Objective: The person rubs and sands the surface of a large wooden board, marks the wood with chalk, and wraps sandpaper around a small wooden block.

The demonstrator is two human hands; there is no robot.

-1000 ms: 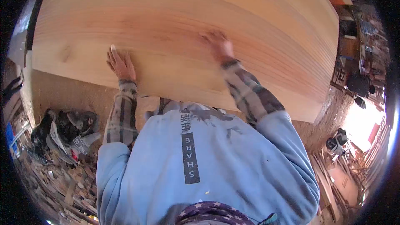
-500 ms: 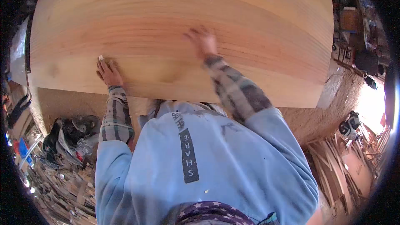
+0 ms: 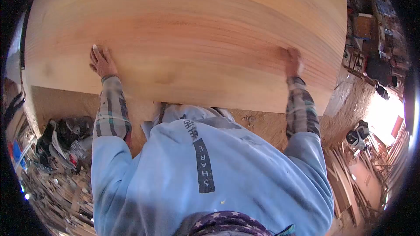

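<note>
Think of the view as a clock. The big wooden board (image 3: 188, 67) fills the top, from about ten o'clock round to two, with its near edge just past the person's body. It lies so close that both arms can reach over it.

The left hand (image 3: 103, 63) is at ten o'clock, flat on the board. Its fingers are spread and it grips nothing. One fingertip looks white. I think the hand lies flat like that to lean on the wood or keep it steady.

The right hand (image 3: 293, 63) is at two o'clock, over the board. It is blurry. The fingers look a bit bent, but I cannot tell how open it is or if it has hold of anything. With the hands so wide apart, the person can likely reach both sides.

The person's blue top (image 3: 258, 175) is at six o'clock. Further out, wood scraps (image 3: 59, 192) lie at eight o'clock, and long wood strips (image 3: 343, 183) at four.
</note>
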